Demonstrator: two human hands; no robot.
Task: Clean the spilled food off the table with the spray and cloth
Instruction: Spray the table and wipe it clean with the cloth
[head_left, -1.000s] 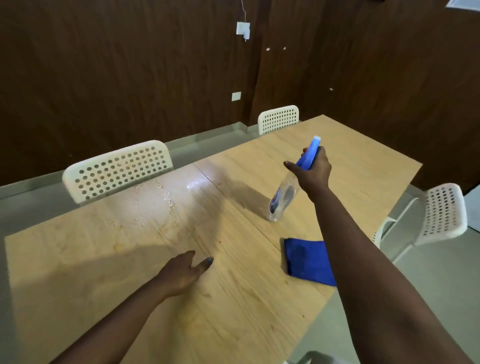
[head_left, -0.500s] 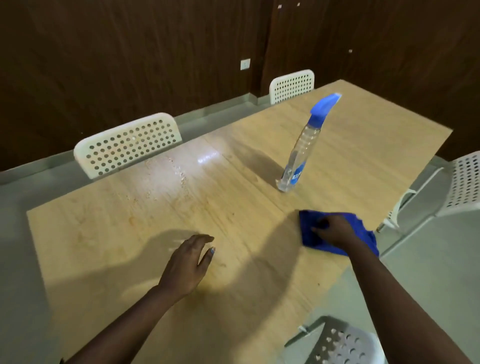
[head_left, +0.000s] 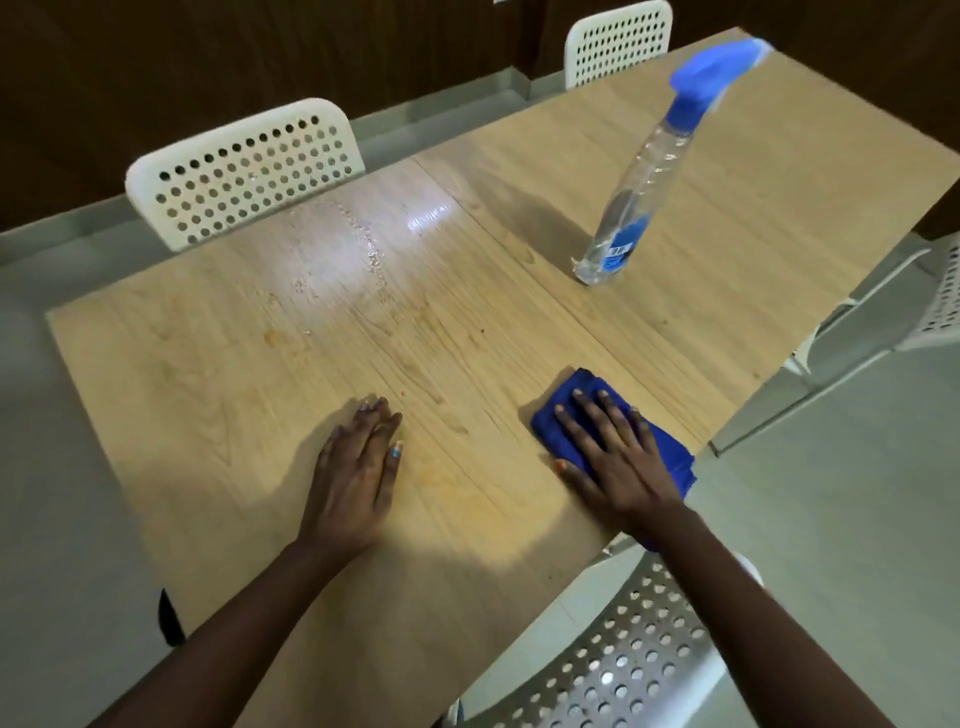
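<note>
— Two hands are down on the table (head_left: 519, 322) now. Where's the cloth?

— The blue cloth (head_left: 670, 457) lies folded near the table's near right edge, under the right hand (head_left: 610, 457), whose fingers are spread flat and pressing it rather than curled round it.

— And the spray?

— The spray bottle (head_left: 631, 197) stands alone, farther back and to the right, nobody touching it. A second ago the right hand was holding it up; half a second ago it was already set down and the hand had reached the cloth. Since then the hand has settled flat on top.

— So spraying is over?

— That's my reading: wetting looks done, wiping is about to begin. A wet, glossy streak (head_left: 374, 249) with droplets lies at the far side, near the white chair (head_left: 244, 171), and faint orange stains (head_left: 272, 338) sit to the left.

— What's the left hand doing?

— The left hand (head_left: 358, 467) rests palm-down on bare wood, fingers straight, gripping nothing, much as it did before. Probably bracing.

— Next?

— The cloth likely has to slide left and away, across to that wet patch well apart from it.
</note>
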